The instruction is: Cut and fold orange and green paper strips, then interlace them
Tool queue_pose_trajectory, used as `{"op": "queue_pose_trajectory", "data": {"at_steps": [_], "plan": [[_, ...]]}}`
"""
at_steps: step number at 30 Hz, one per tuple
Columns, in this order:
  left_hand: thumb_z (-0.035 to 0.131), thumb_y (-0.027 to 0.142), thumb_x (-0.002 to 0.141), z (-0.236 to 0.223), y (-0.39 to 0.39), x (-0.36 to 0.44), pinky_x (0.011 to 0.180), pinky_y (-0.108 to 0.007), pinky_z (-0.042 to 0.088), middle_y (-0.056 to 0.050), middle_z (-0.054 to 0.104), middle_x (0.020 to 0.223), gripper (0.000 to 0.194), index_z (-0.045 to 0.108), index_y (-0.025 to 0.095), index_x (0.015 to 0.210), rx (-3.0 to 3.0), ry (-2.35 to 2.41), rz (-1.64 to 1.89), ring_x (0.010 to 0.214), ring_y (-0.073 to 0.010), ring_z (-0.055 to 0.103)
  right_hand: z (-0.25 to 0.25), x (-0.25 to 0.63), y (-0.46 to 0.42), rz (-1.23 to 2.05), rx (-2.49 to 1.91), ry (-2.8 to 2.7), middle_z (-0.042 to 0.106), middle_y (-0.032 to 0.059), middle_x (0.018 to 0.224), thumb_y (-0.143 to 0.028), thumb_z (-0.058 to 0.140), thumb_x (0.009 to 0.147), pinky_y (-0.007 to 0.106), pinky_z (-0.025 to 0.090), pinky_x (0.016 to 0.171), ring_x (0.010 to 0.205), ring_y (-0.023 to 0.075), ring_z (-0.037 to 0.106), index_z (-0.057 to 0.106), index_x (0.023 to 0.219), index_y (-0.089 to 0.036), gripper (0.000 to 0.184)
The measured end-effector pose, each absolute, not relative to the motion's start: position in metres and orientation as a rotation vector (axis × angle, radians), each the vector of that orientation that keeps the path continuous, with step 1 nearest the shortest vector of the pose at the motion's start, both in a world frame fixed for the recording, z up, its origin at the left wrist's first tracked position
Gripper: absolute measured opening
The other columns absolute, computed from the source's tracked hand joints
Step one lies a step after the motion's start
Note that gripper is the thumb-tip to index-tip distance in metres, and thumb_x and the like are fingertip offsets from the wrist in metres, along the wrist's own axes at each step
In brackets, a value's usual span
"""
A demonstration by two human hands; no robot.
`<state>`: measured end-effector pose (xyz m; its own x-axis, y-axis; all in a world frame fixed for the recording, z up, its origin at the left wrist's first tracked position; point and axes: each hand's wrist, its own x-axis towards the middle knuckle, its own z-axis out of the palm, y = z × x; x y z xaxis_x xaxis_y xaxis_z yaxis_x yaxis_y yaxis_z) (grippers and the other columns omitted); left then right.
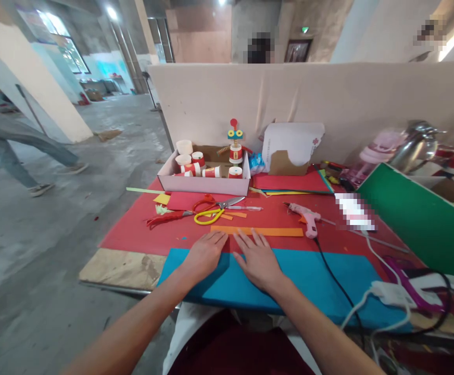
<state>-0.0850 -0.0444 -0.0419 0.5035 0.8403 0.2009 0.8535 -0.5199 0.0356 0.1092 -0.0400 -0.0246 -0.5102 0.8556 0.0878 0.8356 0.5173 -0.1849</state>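
Observation:
An orange paper strip (pixel 277 232) lies lengthwise on the red table covering, just beyond a blue sheet (pixel 320 271). My left hand (pixel 206 254) rests flat over the blue sheet, its stretched fingers reaching the strip's near edge. Beside it, my right hand (pixel 259 259) lies palm down with fingers spread, fingertips at the strip. Neither hand grasps anything. Scissors with a yellow handle (pixel 210 216) lie beyond my left hand, with a red-handled tool (pixel 170 217) next to them. To the right of the strip is a pink glue gun (pixel 308 219).
A shallow box (pixel 203 186) of paper cups stands at the back, with a cup figure (pixel 235 152) in it. A green panel (pixel 418 219) rises at right. Cables run to a white power strip (pixel 391 294). A person's legs (pixel 20 146) show at left.

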Motion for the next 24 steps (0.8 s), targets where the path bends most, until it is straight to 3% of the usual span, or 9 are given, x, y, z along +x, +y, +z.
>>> {"op": "queue_pose_trajectory", "data": {"at_steps": [7, 11, 18, 21, 24], "plan": [[0.039, 0.006, 0.086, -0.045, -0.046, -0.096, 0.104, -0.039, 0.043, -0.013, 0.059, 0.134, 0.048, 0.056, 0.012, 0.130, -2.637, -1.528, -0.238, 0.125, -0.0224, 0.054, -0.039, 0.180, -0.035, -0.073, -1.645, -2.489, 0.047, 0.0089, 0.147, -0.046, 0.032, 0.098, 0.053, 0.035, 0.109, 0.136, 0.0323, 0.040, 0.048, 0.142, -0.022, 0.053], [0.040, 0.006, 0.086, -0.042, -0.045, -0.095, 0.102, -0.037, 0.044, -0.012, 0.060, 0.133, 0.047, 0.058, 0.014, 0.129, -2.632, -1.524, -0.230, 0.123, -0.0223, 0.055, -0.038, 0.202, -0.041, -0.192, -1.760, -2.466, 0.049, 0.0144, 0.145, -0.046, 0.036, 0.097, 0.053, 0.039, 0.104, 0.133, 0.0357, 0.044, 0.050, 0.141, -0.022, 0.052], [0.045, 0.008, 0.088, -0.035, -0.048, -0.096, 0.105, -0.045, 0.039, -0.010, 0.064, 0.127, 0.042, 0.061, 0.020, 0.125, -2.596, -1.556, -0.318, 0.121, -0.0238, 0.055, -0.037, 0.203, -0.042, -0.234, -1.811, -2.418, 0.051, 0.0183, 0.142, -0.051, 0.035, 0.096, 0.051, 0.038, 0.105, 0.131, 0.0351, 0.046, 0.052, 0.138, -0.015, 0.058], [0.044, 0.009, 0.088, -0.035, -0.052, -0.096, 0.104, -0.043, 0.040, -0.012, 0.063, 0.128, 0.042, 0.061, 0.018, 0.125, -2.599, -1.544, -0.336, 0.122, -0.0233, 0.054, -0.038, 0.206, -0.040, -0.245, -1.843, -2.401, 0.051, 0.0217, 0.141, -0.054, 0.032, 0.095, 0.050, 0.039, 0.104, 0.131, 0.0353, 0.046, 0.051, 0.138, -0.010, 0.064], [0.042, 0.013, 0.091, -0.030, -0.051, -0.103, 0.100, -0.038, 0.044, -0.010, 0.062, 0.127, 0.038, 0.062, 0.020, 0.122, -2.627, -1.571, -0.422, 0.119, -0.0207, 0.055, -0.036, 0.210, -0.039, -0.248, -1.882, -2.385, 0.052, 0.0212, 0.140, -0.058, 0.030, 0.094, 0.051, 0.039, 0.103, 0.130, 0.0358, 0.047, 0.052, 0.138, -0.014, 0.066]]}}
